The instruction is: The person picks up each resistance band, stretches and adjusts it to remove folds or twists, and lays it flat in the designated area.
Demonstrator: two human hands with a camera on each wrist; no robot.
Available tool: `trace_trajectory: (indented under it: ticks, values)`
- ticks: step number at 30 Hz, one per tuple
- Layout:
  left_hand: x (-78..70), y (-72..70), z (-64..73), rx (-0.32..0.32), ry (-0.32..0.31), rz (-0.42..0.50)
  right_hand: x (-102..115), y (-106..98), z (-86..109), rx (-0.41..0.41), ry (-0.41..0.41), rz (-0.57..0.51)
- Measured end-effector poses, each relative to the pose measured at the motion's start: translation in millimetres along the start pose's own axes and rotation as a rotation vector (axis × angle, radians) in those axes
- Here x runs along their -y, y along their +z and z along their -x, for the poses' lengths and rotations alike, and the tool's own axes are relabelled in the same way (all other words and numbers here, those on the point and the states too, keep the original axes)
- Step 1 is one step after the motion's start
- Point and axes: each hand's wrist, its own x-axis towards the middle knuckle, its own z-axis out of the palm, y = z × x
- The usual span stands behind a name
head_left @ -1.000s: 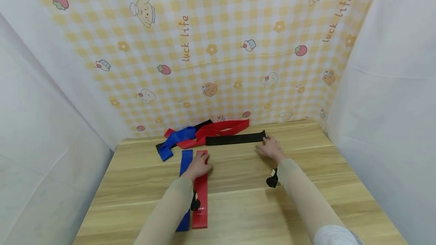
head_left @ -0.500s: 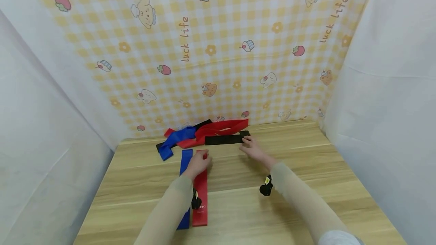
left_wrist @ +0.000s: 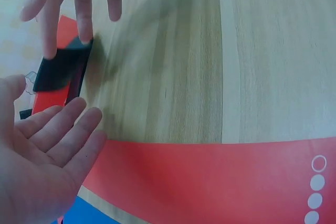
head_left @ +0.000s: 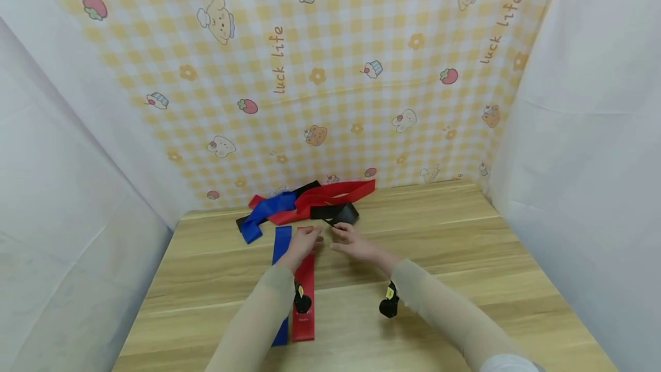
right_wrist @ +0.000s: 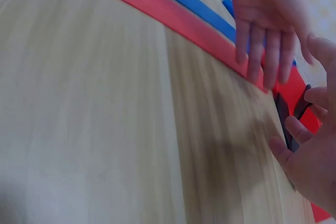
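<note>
My right hand (head_left: 358,245) pinches the free end of a flat black resistance band (head_left: 348,213), which curls back over itself toward the left. In the left wrist view, the fingers of that hand rest against the dark strip (left_wrist: 55,72). My left hand (head_left: 304,240) is over the far end of a flat red resistance band (head_left: 303,329), its fingers extended and holding nothing. In the right wrist view, the left hand (right_wrist: 268,30) hangs palm toward the right one. A flat blue band (head_left: 282,241) lies parallel to the red one, partly hidden by the left arm.
A loose pile of red (head_left: 351,189), blue (head_left: 271,206) and black bands lies at the back of the wooden table (head_left: 439,234), beneath a yellow checked cloth (head_left: 330,102). White sheets (head_left: 578,159) enclose both sides.
My right hand has moved left with the black band's right end, folding it back on itself. The left hand has stayed near the red band's far end, its fingers shifting slightly.
</note>
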Motion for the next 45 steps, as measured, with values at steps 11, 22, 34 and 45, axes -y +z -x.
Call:
trace_trajectory:
  ticks: [11, 22, 34, 45]
  values:
    - [-1.9, -4.5, 4.4, -0.083, -0.059, 0.093, 17.6, 24.1, 4.1, 0.099, -0.029, -0.071]
    - [-8.2, -10.3, 3.5, -0.137, 0.024, 0.069, 13.6, 37.0, 1.2, -0.045, -0.138, -0.102]
    - [-33.7, -29.9, 8.2, -0.105, 0.131, 0.144, 45.7, 37.0, 1.2, -0.160, 0.077, -0.544]
    - [-36.8, -46.8, 17.6, -0.102, 0.178, 0.181, 37.0, 44.2, -32.0, -0.136, 0.145, -1.136]
